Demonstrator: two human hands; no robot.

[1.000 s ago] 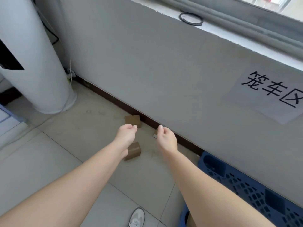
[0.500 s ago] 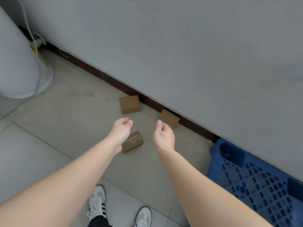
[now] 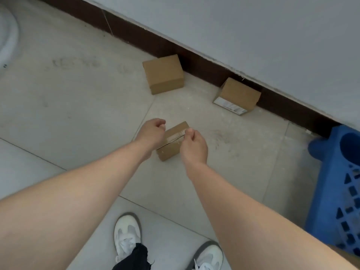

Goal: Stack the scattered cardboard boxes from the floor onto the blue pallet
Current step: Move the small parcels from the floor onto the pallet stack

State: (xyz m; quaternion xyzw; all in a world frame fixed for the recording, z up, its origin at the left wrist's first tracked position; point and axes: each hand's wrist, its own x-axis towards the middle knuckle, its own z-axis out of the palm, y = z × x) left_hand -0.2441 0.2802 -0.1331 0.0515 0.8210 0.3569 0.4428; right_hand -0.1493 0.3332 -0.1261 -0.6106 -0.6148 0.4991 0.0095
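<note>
Three small cardboard boxes lie on the tiled floor. The nearest, a taped box [image 3: 169, 152], sits between my hands. My left hand [image 3: 151, 133] hovers at its left end and my right hand [image 3: 194, 146] at its right end, both with loosely curled fingers; I cannot tell whether they touch it. A plain box [image 3: 163, 75] stands farther back by the baseboard. A labelled box [image 3: 238, 96] leans against the baseboard to the right. The blue pallet [image 3: 341, 182] shows at the right edge.
A grey wall with a dark baseboard [image 3: 194, 61] runs diagonally behind the boxes. The base of a white column [image 3: 7, 36] is at the far left. My white shoes [image 3: 127, 232] stand at the bottom.
The view has tilted down and closer to the floor. Both hands have dropped toward the taped box and now flank it closely.
</note>
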